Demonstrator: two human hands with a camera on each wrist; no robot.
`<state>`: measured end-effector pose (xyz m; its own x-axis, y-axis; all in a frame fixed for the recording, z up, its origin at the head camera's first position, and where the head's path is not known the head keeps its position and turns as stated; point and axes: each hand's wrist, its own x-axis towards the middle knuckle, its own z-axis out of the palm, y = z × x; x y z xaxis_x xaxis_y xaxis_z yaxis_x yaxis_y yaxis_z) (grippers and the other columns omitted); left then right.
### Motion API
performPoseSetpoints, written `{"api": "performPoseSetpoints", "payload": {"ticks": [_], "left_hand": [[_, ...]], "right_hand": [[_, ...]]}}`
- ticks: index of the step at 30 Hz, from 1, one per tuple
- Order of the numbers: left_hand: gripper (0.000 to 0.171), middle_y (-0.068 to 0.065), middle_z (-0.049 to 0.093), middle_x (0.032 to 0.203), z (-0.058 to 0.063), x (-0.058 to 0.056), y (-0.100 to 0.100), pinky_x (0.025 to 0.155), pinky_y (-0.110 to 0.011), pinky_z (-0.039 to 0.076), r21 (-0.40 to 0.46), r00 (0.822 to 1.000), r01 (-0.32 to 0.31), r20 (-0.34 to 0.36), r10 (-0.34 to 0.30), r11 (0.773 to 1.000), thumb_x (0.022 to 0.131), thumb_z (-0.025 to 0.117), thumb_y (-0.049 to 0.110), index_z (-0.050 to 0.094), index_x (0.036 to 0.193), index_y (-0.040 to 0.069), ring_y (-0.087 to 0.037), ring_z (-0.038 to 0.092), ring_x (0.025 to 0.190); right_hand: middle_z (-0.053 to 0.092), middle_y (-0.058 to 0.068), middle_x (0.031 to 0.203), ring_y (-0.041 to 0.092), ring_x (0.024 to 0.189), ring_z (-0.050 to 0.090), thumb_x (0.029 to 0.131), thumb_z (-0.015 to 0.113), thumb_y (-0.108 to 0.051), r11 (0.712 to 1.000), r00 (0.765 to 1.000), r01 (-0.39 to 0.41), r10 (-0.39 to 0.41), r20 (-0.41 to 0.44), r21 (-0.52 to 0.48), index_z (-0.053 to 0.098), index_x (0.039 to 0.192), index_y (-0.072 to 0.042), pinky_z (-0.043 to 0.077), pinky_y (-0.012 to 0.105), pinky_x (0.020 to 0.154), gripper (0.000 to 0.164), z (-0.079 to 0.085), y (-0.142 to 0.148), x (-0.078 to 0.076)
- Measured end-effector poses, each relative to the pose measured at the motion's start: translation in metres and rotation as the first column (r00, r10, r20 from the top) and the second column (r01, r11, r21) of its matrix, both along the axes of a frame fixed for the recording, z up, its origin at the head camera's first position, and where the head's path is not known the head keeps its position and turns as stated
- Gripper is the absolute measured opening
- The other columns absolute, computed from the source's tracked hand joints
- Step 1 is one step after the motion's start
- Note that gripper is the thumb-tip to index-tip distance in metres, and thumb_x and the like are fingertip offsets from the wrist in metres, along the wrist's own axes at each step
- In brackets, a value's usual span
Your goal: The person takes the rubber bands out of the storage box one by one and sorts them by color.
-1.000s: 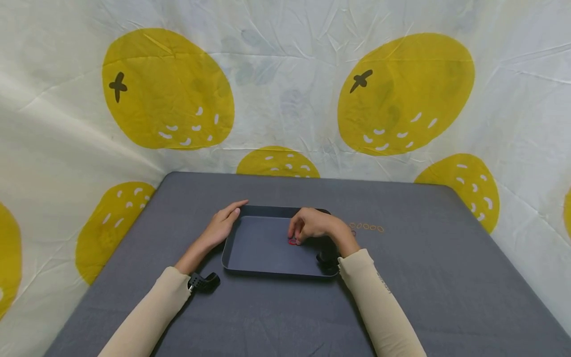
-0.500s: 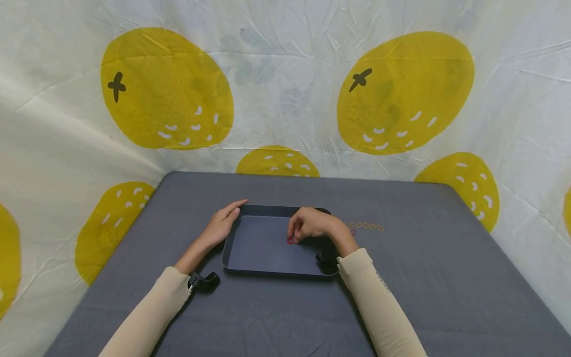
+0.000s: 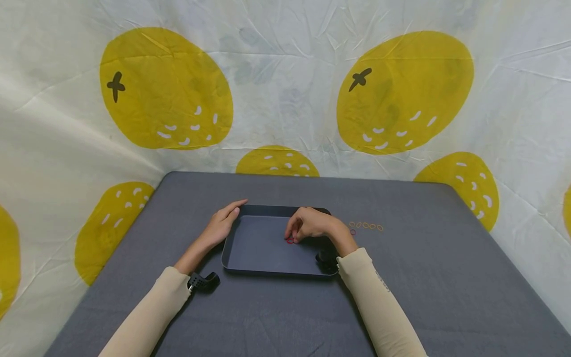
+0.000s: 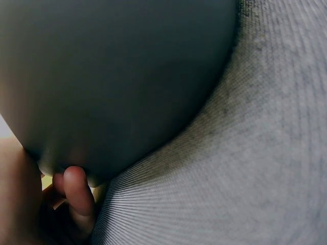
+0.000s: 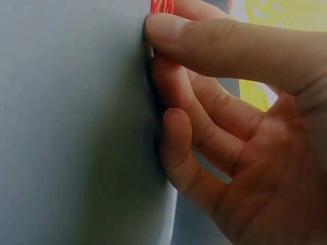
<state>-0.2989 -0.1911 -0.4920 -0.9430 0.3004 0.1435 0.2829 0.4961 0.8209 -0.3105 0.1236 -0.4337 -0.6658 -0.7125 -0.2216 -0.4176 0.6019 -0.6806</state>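
A shallow dark grey tray [image 3: 254, 253] lies on the grey cloth. My left hand [image 3: 223, 223] grips its left side near the far corner, thumb at the rim; in the left wrist view a curled finger [image 4: 77, 191] meets the tray wall [image 4: 138, 81]. Over the tray's right half, my right hand [image 3: 311, 222] pinches red rubber bands [image 5: 162, 6] between thumb and forefinger, close to the tray floor. Several red strands bunch together beyond the thumb tip in the right wrist view. The other right fingers are curled, near the tray's surface.
Right of the tray, several orange rubber bands [image 3: 366, 228] lie in a row on the cloth-covered table [image 3: 437, 258], with one purplish-red band [image 3: 353, 234] just in front. A white curtain [image 3: 285, 99] printed with yellow fruit encloses the table's back and sides.
My right hand has shifted slightly left with the red rubber bands, uncovering more of the purplish-red band. The left hand and tray stay in place.
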Motion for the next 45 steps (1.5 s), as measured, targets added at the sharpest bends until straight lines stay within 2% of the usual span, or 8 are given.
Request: {"api": "performPoseSetpoints", "payload": {"ticks": [6,12,21,27,35,45], "left_hand": [[0.045,-0.012,0.043,0.164,0.0025,0.0006,0.0002,0.12,-0.062,0.033,0.0,1.0,-0.008,0.001,0.008,1.0,0.115,0.036,0.031,0.047,0.157,0.021,-0.038,0.038,0.152],[0.045,-0.012,0.042,0.164,0.0025,0.0007,0.0001,0.12,-0.062,0.033,0.005,1.0,-0.005,0.004,0.005,1.0,0.115,0.036,0.03,0.047,0.157,0.021,-0.038,0.038,0.152],[0.045,-0.013,0.043,0.163,0.0024,-0.0003,-0.0001,0.12,-0.062,0.033,0.006,1.0,-0.002,-0.007,0.002,1.0,0.115,0.036,0.031,0.047,0.157,0.019,-0.038,0.039,0.152],[0.045,-0.013,0.043,0.163,0.0026,-0.0008,-0.0002,0.12,-0.063,0.032,0.009,1.0,0.004,-0.006,-0.004,1.0,0.115,0.036,0.03,0.047,0.157,0.02,-0.039,0.038,0.152],[0.046,-0.014,0.042,0.164,0.0015,-0.0004,-0.0009,0.12,-0.063,0.032,0.004,1.0,0.008,-0.004,-0.008,1.0,0.115,0.035,0.031,0.046,0.158,0.019,-0.039,0.038,0.152],[0.045,-0.012,0.043,0.163,0.0004,-0.0006,-0.0003,0.12,-0.062,0.033,-0.008,1.0,-0.001,-0.004,0.001,1.0,0.115,0.036,0.031,0.047,0.157,0.02,-0.038,0.039,0.152]], "right_hand": [[0.076,0.0,0.079,0.006,0.068,0.062,0.085,0.077,0.001,1.0,0.999,-0.009,0.009,-0.043,0.011,0.083,0.094,-0.014,0.048,0.022,0.062,0.018,-0.0007,0.0006,-0.0009],[0.076,-0.001,0.079,0.007,0.067,0.062,0.086,0.078,-0.001,1.0,0.999,-0.003,0.004,-0.051,0.017,0.082,0.09,-0.014,0.048,0.023,0.062,0.015,0.0009,0.0001,-0.0001],[0.077,-0.003,0.08,0.005,0.069,0.065,0.085,0.082,-0.005,0.998,0.997,0.033,-0.03,-0.072,0.045,0.081,0.086,-0.015,0.051,0.022,0.063,0.01,0.0002,-0.001,-0.0015],[0.076,-0.005,0.079,0.005,0.069,0.063,0.086,0.082,-0.008,0.997,0.994,0.043,-0.037,-0.098,0.063,0.081,0.085,-0.011,0.051,0.022,0.065,0.004,0.0001,-0.0012,-0.0029],[0.076,-0.004,0.078,0.006,0.067,0.061,0.088,0.078,-0.006,0.998,0.995,0.034,-0.028,-0.098,0.054,0.08,0.082,-0.015,0.05,0.023,0.063,0.011,0.0001,-0.001,-0.0025],[0.076,-0.003,0.078,0.01,0.069,0.066,0.089,0.077,-0.007,0.998,0.996,0.055,-0.052,-0.077,0.041,0.081,0.083,-0.013,0.052,0.024,0.063,0.01,0.0021,0.0036,-0.0032]]}}
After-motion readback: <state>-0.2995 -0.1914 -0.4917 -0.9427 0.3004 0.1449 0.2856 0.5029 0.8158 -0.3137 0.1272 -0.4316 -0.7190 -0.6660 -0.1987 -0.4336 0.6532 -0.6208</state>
